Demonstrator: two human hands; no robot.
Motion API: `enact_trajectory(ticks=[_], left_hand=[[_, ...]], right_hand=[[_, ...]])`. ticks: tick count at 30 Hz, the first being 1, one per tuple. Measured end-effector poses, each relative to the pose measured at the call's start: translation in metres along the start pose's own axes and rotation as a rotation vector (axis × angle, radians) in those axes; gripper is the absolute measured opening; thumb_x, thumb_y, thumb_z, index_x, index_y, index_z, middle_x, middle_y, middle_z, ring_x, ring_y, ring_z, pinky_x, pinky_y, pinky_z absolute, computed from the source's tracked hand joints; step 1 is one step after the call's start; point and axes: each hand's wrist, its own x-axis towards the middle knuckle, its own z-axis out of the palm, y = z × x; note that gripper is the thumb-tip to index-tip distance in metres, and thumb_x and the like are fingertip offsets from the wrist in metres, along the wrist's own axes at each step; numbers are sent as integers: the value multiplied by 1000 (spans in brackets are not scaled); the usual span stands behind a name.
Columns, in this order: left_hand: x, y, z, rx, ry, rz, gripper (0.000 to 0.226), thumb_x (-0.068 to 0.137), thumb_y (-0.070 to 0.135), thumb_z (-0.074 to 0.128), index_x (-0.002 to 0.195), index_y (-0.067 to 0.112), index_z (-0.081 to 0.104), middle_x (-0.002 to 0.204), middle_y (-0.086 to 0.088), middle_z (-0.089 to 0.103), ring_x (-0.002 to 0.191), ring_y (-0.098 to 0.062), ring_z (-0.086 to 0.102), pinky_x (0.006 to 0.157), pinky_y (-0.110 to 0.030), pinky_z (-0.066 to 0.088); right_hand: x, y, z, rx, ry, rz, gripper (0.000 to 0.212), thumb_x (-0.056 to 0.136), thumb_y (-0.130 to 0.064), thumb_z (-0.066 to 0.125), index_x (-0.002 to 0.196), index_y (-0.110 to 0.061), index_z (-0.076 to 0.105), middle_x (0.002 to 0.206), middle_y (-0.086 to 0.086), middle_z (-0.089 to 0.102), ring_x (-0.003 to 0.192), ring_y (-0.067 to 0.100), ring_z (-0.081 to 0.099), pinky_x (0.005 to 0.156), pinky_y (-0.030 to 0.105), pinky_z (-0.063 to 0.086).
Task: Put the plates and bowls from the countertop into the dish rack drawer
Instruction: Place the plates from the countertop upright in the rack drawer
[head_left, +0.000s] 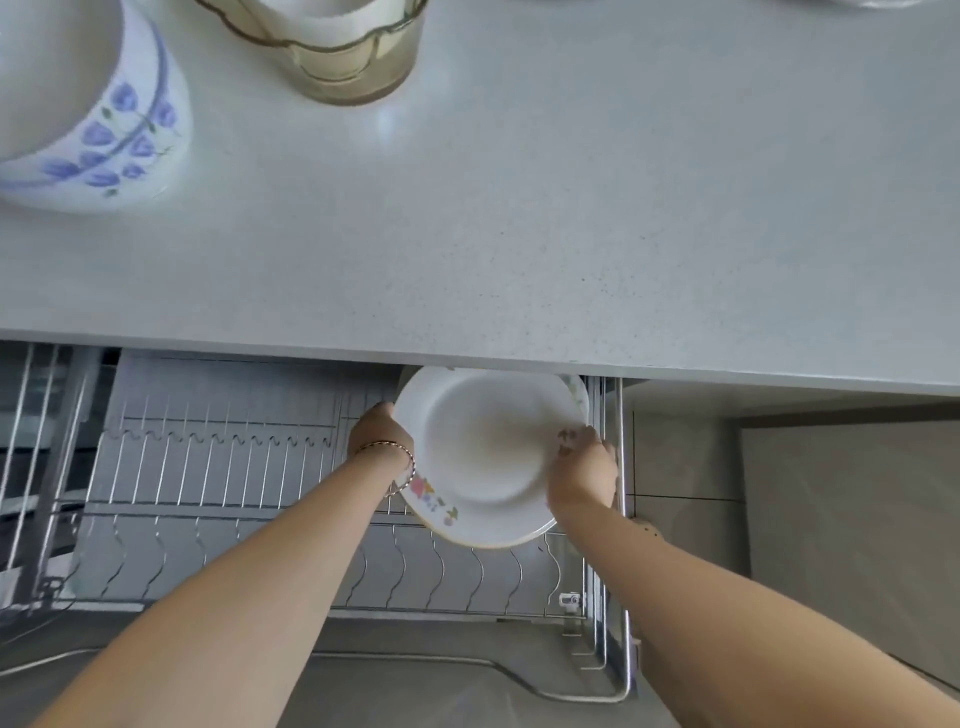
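Plate (perhaps two stacked), rim gripped by left hand and right hand fingers.

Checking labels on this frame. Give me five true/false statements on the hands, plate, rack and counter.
1. The left hand and right hand both hold the plate. True.
2. The plate is over the left end of the dish rack drawer. False: it is at the right end.
3. A bowl with blue flowers stands on the countertop. True.
4. The left wrist is bare. False: it wears a bracelet.
5. The glass container on the countertop lies tipped over. False: it stands upright.
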Motion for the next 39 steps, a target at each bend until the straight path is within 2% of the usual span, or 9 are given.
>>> enact_trajectory(ticks=[8, 15, 19, 23, 26, 28, 30, 33, 39], left_hand=[[-2, 12, 11, -136, 50, 16, 50, 83, -6, 39, 127, 14, 51, 121, -11, 63, 110, -32, 58, 76, -25, 39], [-15, -4, 21, -493, -87, -104, 83, 76, -15, 38, 147, 27, 24, 137, -3, 50, 121, -32, 51, 100, -42, 46], [-18, 0, 31, -633, -145, -297, 76, 71, -20, 36, 139, 14, 33, 121, -14, 55, 105, -37, 56, 82, -44, 51], [-22, -4, 32, -632, -177, -329, 64, 73, -20, 43, 130, 9, 41, 127, -17, 55, 106, -36, 55, 90, -48, 51], [-39, -2, 23, -363, -112, -324, 53, 82, -3, 55, 131, 2, 39, 131, -21, 51, 114, -37, 54, 95, -42, 48], [-62, 5, 13, -116, -69, -234, 47, 88, 9, 54, 131, 1, 37, 133, -22, 47, 117, -38, 53, 93, -39, 45], [-87, 16, 3, 10, -105, -42, 40, 90, 11, 48, 129, 5, 43, 132, -17, 49, 109, -31, 57, 88, -32, 47], [-126, 45, -12, 105, -244, 226, 34, 90, 11, 41, 122, 14, 54, 118, -7, 61, 82, -17, 58, 63, -19, 42], [-206, 149, -10, 235, -285, 480, 23, 89, 17, 39, 94, 26, 60, 95, 4, 52, 80, -18, 48, 68, -20, 37]], right_hand=[[10, 4, 5, 70, -11, -3, 46, 81, 10, 36, 120, -12, 50, 124, 10, 55, 113, 30, 48, 81, 29, 37], [3, 22, 7, 42, -168, 26, 36, 93, -7, 37, 130, -6, 36, 123, 18, 55, 109, 36, 56, 74, 30, 38], [0, 21, 14, 101, -254, 178, 52, 91, -4, 33, 142, -7, 25, 129, 20, 54, 111, 36, 57, 82, 36, 47], [-1, 24, 7, 69, -303, 177, 56, 85, 2, 36, 140, -4, 27, 127, 17, 55, 111, 34, 57, 75, 30, 41], [-11, 23, -6, -25, -392, 161, 50, 85, 0, 39, 135, -2, 36, 123, 15, 56, 108, 32, 57, 70, 24, 40], [-20, 19, -21, -134, -490, 94, 43, 87, -4, 41, 130, -1, 44, 117, 15, 57, 105, 32, 57, 70, 25, 46], [-28, 15, -42, -260, -591, -29, 39, 89, -9, 43, 127, 1, 49, 127, 17, 56, 116, 31, 55, 90, 31, 47], [-36, 8, -92, -403, -661, -233, 41, 91, -16, 43, 129, -2, 51, 136, 13, 52, 124, 26, 51, 101, 30, 41], [-17, 18, -245, -406, -572, -385, 41, 90, -23, 48, 127, -9, 53, 130, 10, 58, 120, 24, 54, 100, 29, 41]])
